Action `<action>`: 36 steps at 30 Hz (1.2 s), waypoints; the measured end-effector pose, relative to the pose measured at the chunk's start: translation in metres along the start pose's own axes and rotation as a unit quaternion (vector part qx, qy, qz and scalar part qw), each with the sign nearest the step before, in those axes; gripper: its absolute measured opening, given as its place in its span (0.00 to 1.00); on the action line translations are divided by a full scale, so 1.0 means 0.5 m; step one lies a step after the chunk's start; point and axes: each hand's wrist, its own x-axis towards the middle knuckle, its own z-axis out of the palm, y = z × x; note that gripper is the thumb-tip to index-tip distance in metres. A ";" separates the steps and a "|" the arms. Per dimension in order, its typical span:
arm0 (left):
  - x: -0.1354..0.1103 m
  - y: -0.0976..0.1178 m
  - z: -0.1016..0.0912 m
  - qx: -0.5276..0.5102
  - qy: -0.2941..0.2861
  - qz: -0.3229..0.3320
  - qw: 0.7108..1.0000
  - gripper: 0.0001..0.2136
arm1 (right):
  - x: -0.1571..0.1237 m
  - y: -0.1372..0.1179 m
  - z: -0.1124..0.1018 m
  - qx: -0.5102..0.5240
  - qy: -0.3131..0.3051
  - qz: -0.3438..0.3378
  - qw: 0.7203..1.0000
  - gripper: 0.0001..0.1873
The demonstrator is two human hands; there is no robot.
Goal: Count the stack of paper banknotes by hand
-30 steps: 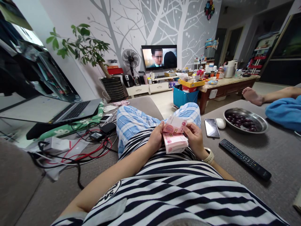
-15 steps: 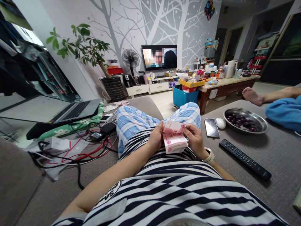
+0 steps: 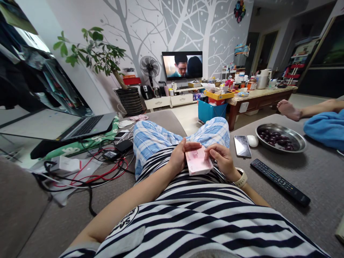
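In the head view, we are sitting on a grey sofa (image 3: 319, 179), wearing a striped shirt (image 3: 201, 222) and checked trousers (image 3: 153, 134), and a stack of pink banknotes (image 3: 198, 163) is lying between our hands, just above our lap. Our left grip (image 3: 178, 156) is grasping the banknotes at their left side, with fingers running along the far edge. Our right grip (image 3: 224, 161) is bending over the right part of the stack, its fingertips touching the top note; we are not managing to tell whether it is pinching a note or only resting there. A pale watch (image 3: 242, 178) is circling our right wrist. To our right, a phone (image 3: 242, 146) and a white mouse (image 3: 252, 141) are lying side by side, a black remote (image 3: 279, 182) is slanting nearer to us, and a metal bowl (image 3: 298, 138) is holding dark round fruit (image 3: 274, 138). Another person's bare foot (image 3: 288, 109) is resting beyond the bowl. To our left, a laptop (image 3: 88, 125) is standing open near tangled cables (image 3: 107, 175) and a white box (image 3: 64, 165). Farther off, a cluttered surface (image 3: 282, 94) is bearing bottles and jars, a blue box (image 3: 208, 111) is standing beside it, and a television (image 3: 182, 65) is showing a picture near a fan (image 3: 149, 67) and a potted plant (image 3: 99, 50).
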 end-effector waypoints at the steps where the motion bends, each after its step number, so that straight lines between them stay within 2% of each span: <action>1: -0.001 0.001 0.002 -0.003 0.002 0.002 1.000 0.29 | 0.000 0.000 -0.003 -0.002 -0.009 -0.005 1.000 0.17; 6: -0.003 0.006 0.008 -0.013 0.013 -0.001 1.000 0.28 | 0.011 0.003 -0.029 -0.084 -0.044 -0.066 0.993 0.13; 11: -0.007 0.016 0.009 -0.037 0.008 -0.024 0.999 0.27 | 0.028 0.020 -0.059 -0.162 -0.096 -0.131 0.973 0.14; 15: -0.005 0.019 0.010 -0.062 0.012 -0.029 0.998 0.27 | 0.029 0.030 -0.065 -0.204 -0.127 -0.124 0.963 0.20; 18: 0.002 0.012 0.009 -0.050 0.000 -0.018 0.999 0.28 | 0.025 0.032 -0.051 -0.175 -0.133 -0.103 0.970 0.22; 21: 0.009 -0.002 0.002 -0.019 -0.005 0.014 1.000 0.31 | 0.024 0.039 -0.026 -0.101 -0.089 -0.072 0.988 0.21; 23: 0.011 -0.011 -0.004 0.006 -0.008 0.037 0.999 0.32 | 0.025 0.048 -0.009 -0.051 -0.032 -0.042 0.997 0.22; 26: 0.005 -0.017 -0.011 0.076 -0.048 0.071 0.993 0.34 | 0.029 0.063 0.012 0.014 0.048 -0.001 0.999 0.25; 29: -0.006 -0.010 -0.006 0.215 -0.090 0.130 0.964 0.30 | 0.032 0.070 0.026 0.031 0.080 0.023 0.996 0.29; 32: -0.016 0.004 0.008 0.367 -0.103 0.187 0.906 0.21 | 0.032 0.067 0.035 0.025 0.085 0.030 0.996 0.33; 34: -0.020 0.009 0.015 0.405 -0.096 0.207 0.885 0.21 | 0.030 0.061 0.040 0.014 0.082 0.031 0.996 0.35; 36: -0.019 0.010 0.018 0.412 -0.090 0.216 0.881 0.23 | 0.028 0.053 0.045 0.000 0.070 0.040 0.997 0.38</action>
